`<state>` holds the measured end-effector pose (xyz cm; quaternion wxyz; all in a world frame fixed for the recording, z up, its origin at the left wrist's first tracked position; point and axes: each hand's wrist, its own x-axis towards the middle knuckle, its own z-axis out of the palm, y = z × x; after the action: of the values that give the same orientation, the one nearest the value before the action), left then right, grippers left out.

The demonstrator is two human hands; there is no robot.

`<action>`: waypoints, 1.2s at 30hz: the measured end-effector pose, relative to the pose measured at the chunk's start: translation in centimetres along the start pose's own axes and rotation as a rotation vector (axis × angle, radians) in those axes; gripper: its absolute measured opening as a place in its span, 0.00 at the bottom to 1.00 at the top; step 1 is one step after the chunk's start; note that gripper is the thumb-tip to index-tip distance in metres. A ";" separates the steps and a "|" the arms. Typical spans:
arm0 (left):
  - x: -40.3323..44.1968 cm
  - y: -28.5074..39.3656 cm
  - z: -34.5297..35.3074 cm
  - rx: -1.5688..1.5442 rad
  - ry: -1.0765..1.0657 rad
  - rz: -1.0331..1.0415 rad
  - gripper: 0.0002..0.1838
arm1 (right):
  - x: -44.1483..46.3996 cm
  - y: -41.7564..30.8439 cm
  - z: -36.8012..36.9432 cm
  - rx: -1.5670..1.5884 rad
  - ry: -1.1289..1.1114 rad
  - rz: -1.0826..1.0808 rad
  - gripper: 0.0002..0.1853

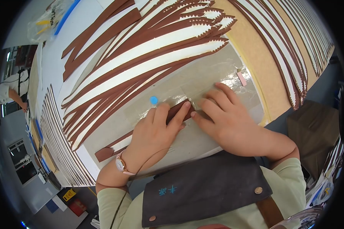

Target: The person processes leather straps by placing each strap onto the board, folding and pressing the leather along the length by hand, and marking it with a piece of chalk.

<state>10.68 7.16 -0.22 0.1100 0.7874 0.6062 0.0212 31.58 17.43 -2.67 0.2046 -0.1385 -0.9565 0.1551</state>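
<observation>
A brown and white strip [120, 140] lies across the grey work surface [141, 101], its rounded brown end at the left. My left hand [151, 128] rests over the strip, its index finger stretched along the brown end piece [179, 110] and pressing on it; the other fingers bend over the strip. My right hand [225, 118] is at the right end of the strip, with its thumb touching the brown edge and its other fingers spread above the surface. What lies under my left palm is hidden.
Brown and white strips with toothed ends [160, 49] are heaped beyond my hands. A blue disc [153, 100] and a pink block [241, 78] lie nearby. More strips [271, 42] hang at the right; others [61, 133] are at the left. A person [13, 89] stands far left.
</observation>
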 end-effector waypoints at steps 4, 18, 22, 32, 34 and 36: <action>0.1 -0.2 -0.2 0.006 0.021 0.038 0.32 | -0.6 -1.6 1.5 -0.108 0.058 -0.059 0.13; -1.2 -1.1 0.8 -0.144 0.189 0.059 0.31 | -0.6 -1.7 1.2 -0.083 0.015 0.015 0.09; -1.2 -0.9 0.5 -0.157 0.178 0.054 0.30 | -0.4 -1.9 1.6 -0.101 0.056 0.027 0.08; -1.7 -1.2 0.6 -0.213 0.163 0.028 0.30 | 1.1 -1.3 0.7 -0.064 -0.055 0.040 0.06; -2.3 -0.9 0.1 -0.164 0.137 0.001 0.29 | 1.3 -1.5 0.6 -0.090 -0.090 0.026 0.06; -3.2 -0.9 0.4 -0.169 0.161 -0.035 0.28 | 1.1 -1.7 0.6 -0.099 -0.067 0.024 0.06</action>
<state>9.10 4.26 -0.50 0.1272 0.7603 0.6228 0.1335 29.98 16.14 -2.25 0.1636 -0.1545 -0.9676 0.1148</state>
